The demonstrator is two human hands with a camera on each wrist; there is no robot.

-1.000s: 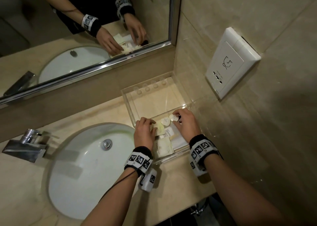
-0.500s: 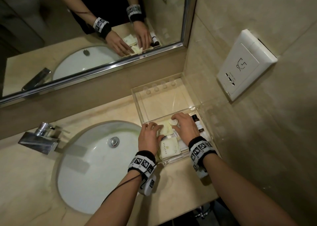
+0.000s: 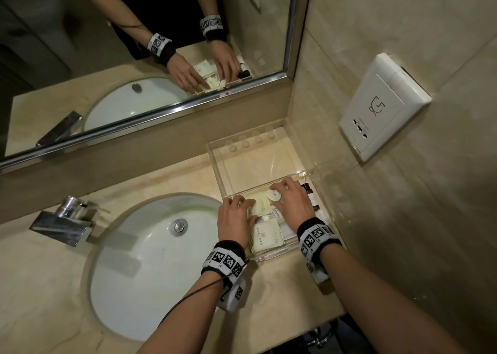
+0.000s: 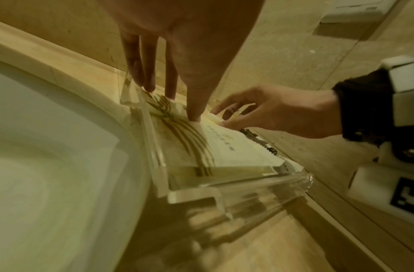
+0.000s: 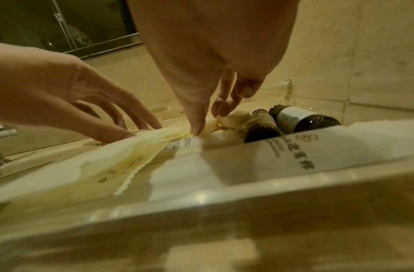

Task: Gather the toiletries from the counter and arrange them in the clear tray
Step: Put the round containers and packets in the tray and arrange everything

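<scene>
The clear tray (image 3: 215, 165) stands right of the sink. Its near compartment holds pale paper packets (image 3: 266, 236), a round white soap (image 3: 273, 195) and two dark bottles (image 3: 309, 195) by the right wall. My left hand (image 3: 239, 205) presses straight fingers on the yellowish packets (image 4: 201, 143). My right hand (image 3: 289, 197) curls its fingers round the soap (image 5: 233, 117), and its thumb tip touches a packet (image 5: 108, 165) beside it. The bottles (image 5: 301, 119) lie just right of that hand, behind a long white box (image 5: 271, 158).
The white sink (image 3: 150, 259) and chrome tap (image 3: 61, 219) lie left of the tray. A mirror (image 3: 161, 57) runs along the back wall. On the tiled right wall is a white socket (image 3: 382, 106). The tray's far compartment (image 3: 255, 162) holds nothing.
My right hand has shifted left with the round soap, uncovering the dark bottles by the tray's right wall. My left hand stays on the packets. The head view has shifted slightly.
</scene>
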